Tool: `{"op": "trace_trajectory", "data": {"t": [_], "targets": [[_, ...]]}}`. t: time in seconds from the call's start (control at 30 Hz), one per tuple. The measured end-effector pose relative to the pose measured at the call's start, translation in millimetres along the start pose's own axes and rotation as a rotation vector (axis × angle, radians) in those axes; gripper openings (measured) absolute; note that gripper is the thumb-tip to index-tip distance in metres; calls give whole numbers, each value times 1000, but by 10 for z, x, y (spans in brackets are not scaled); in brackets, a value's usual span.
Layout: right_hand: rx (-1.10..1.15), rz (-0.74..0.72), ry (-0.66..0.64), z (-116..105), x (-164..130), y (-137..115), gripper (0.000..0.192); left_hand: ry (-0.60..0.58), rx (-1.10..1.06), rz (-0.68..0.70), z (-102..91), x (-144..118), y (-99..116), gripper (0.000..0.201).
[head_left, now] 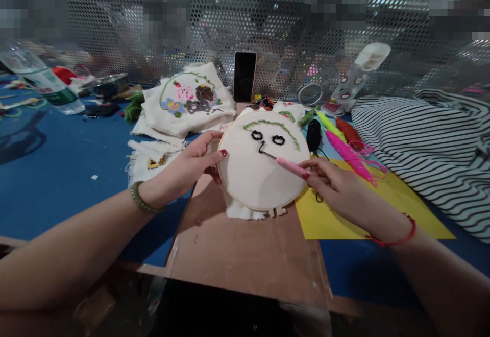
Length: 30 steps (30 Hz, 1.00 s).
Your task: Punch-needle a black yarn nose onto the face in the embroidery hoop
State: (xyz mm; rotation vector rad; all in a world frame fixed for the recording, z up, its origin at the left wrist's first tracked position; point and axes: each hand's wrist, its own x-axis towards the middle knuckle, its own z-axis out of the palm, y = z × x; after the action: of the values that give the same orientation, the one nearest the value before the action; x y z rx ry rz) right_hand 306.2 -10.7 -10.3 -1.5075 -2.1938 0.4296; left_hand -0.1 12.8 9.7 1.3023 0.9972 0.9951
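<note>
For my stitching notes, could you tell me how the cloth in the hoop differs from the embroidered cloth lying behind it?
The hooped cloth is stretched round and held by the left hand; the loose embroidered cloth lies unframed on a pile. The hooped cloth shows only black and green stitching; the loose one adds pink, blue and brown. Both are white.

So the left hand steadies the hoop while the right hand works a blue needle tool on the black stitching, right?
Not quite: the tool is pink, not blue. The head view shows the left hand holding the hoop at its edge, while the right hand holds the pink tool with its tip at the black stitching.
</note>
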Motion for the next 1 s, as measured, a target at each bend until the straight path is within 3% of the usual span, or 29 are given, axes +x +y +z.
{"op": "trace_trajectory", "data": {"t": [0.2, 0.6, 1.0], "targets": [[-175, -33, 45, 31, 4, 35, 26, 17, -13, 1, 2, 11, -14, 38], [-522, -37, 199, 91, -38, 44, 52, 17, -6, -5, -6, 7, -9, 36], [-478, -41, 203, 58, -60, 2, 48, 24, 6, 4, -14, 13, -26, 37]]}}
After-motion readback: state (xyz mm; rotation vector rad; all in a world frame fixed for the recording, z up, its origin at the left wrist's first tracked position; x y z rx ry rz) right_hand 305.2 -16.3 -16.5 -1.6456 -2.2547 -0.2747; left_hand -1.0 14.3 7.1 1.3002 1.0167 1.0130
